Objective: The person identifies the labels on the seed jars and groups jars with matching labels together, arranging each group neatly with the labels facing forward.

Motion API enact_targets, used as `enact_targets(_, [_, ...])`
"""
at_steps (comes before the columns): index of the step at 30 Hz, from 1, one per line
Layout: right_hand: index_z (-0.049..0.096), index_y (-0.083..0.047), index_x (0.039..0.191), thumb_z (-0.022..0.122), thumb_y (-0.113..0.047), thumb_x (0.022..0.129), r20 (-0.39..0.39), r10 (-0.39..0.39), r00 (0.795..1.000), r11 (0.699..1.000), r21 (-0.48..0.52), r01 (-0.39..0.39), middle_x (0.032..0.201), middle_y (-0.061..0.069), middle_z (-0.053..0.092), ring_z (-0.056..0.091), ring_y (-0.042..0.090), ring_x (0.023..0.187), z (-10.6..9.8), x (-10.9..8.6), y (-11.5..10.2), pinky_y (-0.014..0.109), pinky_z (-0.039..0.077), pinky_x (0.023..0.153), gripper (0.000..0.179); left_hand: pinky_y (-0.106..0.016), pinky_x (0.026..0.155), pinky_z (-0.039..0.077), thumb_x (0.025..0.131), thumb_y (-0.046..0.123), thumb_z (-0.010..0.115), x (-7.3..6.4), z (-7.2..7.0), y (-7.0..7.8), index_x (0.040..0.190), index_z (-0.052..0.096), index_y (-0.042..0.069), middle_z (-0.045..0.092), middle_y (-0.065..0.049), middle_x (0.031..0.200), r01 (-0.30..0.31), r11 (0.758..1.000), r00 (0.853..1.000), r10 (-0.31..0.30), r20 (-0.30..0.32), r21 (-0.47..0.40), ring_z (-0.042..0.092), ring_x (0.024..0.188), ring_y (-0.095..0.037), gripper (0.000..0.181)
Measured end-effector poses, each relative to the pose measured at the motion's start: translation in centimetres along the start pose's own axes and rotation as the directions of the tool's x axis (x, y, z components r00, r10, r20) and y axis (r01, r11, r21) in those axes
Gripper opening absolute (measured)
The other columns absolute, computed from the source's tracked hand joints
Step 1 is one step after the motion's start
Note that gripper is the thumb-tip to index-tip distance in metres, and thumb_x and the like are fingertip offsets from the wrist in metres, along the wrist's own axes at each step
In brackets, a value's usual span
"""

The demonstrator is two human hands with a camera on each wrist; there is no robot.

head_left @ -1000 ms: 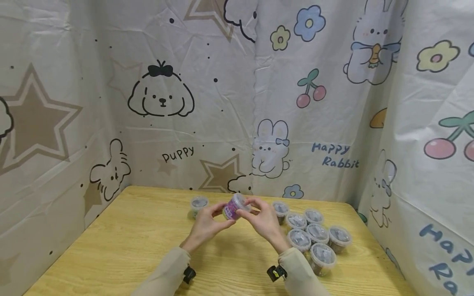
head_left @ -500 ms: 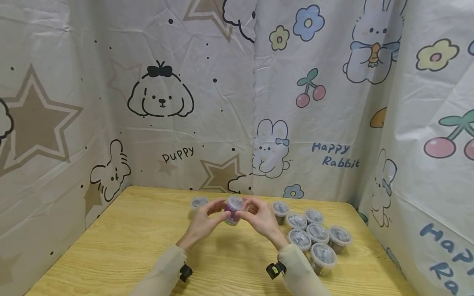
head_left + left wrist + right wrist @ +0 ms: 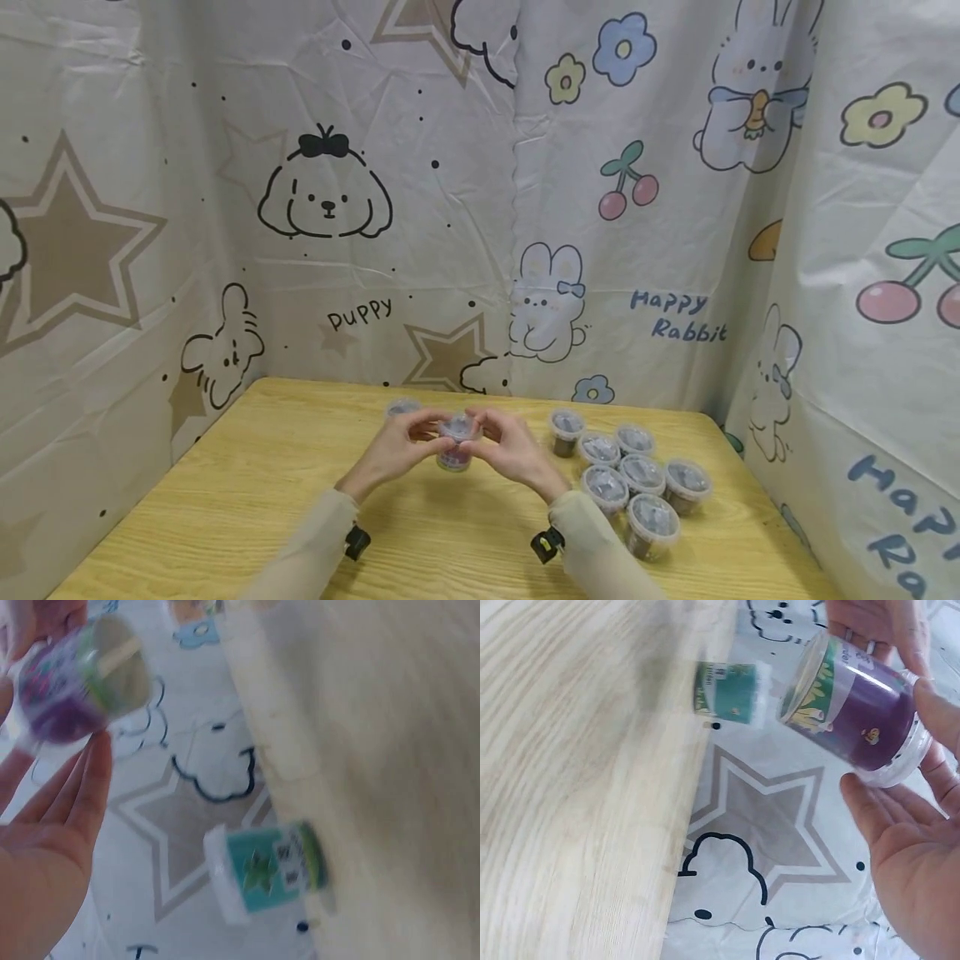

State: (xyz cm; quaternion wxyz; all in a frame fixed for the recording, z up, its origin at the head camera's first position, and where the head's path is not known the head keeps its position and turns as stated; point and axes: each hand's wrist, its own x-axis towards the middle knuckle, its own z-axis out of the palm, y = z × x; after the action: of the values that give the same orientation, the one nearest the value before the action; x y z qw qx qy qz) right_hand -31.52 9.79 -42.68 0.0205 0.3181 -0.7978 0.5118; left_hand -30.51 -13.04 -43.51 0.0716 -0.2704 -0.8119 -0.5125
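A small plastic tub [image 3: 453, 457] with a purple label and a clear lid is held upright between both hands, close over the table. My left hand [image 3: 396, 447] grips it from the left near the lid, thumb towards me. From the other side my right hand [image 3: 516, 447] pinches the lid's edge with thumb and fingers. The right wrist view shows the purple label [image 3: 874, 720] with green and yellow leaf shapes near the base. Behind my left hand stands a similar tub [image 3: 266, 868] with a teal label, partly hidden in the head view.
Several lidded tubs [image 3: 651, 521] stand grouped on the right side of the wooden table [image 3: 217, 492]. One tub [image 3: 566, 425] sits at that group's back left. A patterned curtain [image 3: 450, 275] hangs behind the table and at both sides.
The purple-labelled tub has turned from tilted to upright. Both hands have brought it down and a little left, towards the table. The other tubs stay in place.
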Motion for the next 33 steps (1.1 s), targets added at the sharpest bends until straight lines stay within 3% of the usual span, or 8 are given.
enact_targets(6, [0.057, -0.007, 0.089, 0.074, -0.018, 0.089, 0.035, -0.079, 0.996, 0.996, -0.025, 0.08, 0.139, 0.019, 0.056, 0.056, 0.029, 0.128, 1.4, 0.6, 0.5, 0.033, 0.049, 0.105, 0.02, -0.036, 0.095, 0.056, 0.084, 0.028, 0.078, -0.3, -1.8, -0.2, 0.105, 0.065, 0.01, 0.067, -0.008, 0.107, 0.022, 1.0, 0.998, -0.022, 0.064, -0.004, 0.067, 0.106, -0.024, 0.031])
enact_targets(11, [0.063, -0.009, 0.092, 0.076, -0.022, 0.086, 0.005, -0.085, 0.996, 0.992, -0.091, 0.085, 0.139, 0.019, 0.056, 0.059, 0.031, 0.124, 2.4, 1.0, 0.3, 0.035, 0.051, 0.102, 0.02, -0.033, 0.095, 0.056, 0.081, 0.026, 0.081, -0.9, -2.4, -0.6, 0.096, 0.064, 0.009, 0.066, -0.008, 0.105, 0.044, 0.999, 0.999, -0.045, 0.026, 0.029, 0.067, 0.108, -0.027, 0.028])
enact_targets(15, [0.069, -0.011, 0.097, 0.079, -0.026, 0.083, -0.019, -0.08, 0.997, 0.979, -0.19, 0.075, 0.124, 0.012, 0.067, 0.066, 0.027, 0.112, 3.2, 1.5, 0.3, 0.035, 0.055, 0.096, 0.022, -0.034, 0.093, 0.056, 0.079, 0.026, 0.082, -1.5, -2.7, -1.3, 0.093, 0.063, 0.01, 0.066, -0.008, 0.103, 0.036, 0.996, 0.999, -0.035, -0.014, 0.087, 0.067, 0.108, -0.03, 0.028])
enact_targets(21, [0.073, -0.01, 0.101, 0.077, -0.022, 0.085, 0.033, -0.076, 0.997, 0.965, -0.251, 0.082, 0.108, 0.005, 0.073, 0.07, 0.019, 0.102, 4.8, 2.5, 0.6, 0.032, 0.058, 0.09, 0.021, -0.036, 0.095, 0.055, 0.079, 0.024, 0.082, -2.6, -3.9, -2.6, 0.089, 0.063, 0.013, 0.067, -0.003, 0.098, 0.026, 0.99, 1.0, -0.024, -0.018, 0.136, 0.067, 0.108, -0.031, 0.025])
enact_targets(25, [0.073, -0.011, 0.1, 0.077, -0.022, 0.085, 0.08, -0.082, 0.993, 0.943, -0.316, 0.104, 0.105, 0.001, 0.074, 0.07, 0.015, 0.099, 6.0, 3.2, 0.7, 0.026, 0.058, 0.087, 0.019, -0.036, 0.096, 0.055, 0.078, 0.024, 0.082, -3.2, -4.9, -3.5, 0.084, 0.061, 0.012, 0.066, -0.003, 0.095, 0.019, 0.986, 1.0, -0.02, 0.007, 0.165, 0.067, 0.108, -0.03, 0.025])
enact_targets(33, [0.074, -0.014, 0.098, 0.077, -0.027, 0.084, 0.127, -0.047, 0.991, 0.882, -0.46, 0.101, 0.102, -0.002, 0.075, 0.071, 0.013, 0.097, 8.1, 4.2, 0.4, 0.02, 0.057, 0.081, 0.019, -0.037, 0.095, 0.055, 0.077, 0.02, 0.083, -3.9, -6.6, -4.5, 0.08, 0.059, 0.011, 0.066, -0.005, 0.1, 0.086, 0.972, 0.993, -0.102, 0.061, 0.217, 0.067, 0.108, -0.029, 0.027])
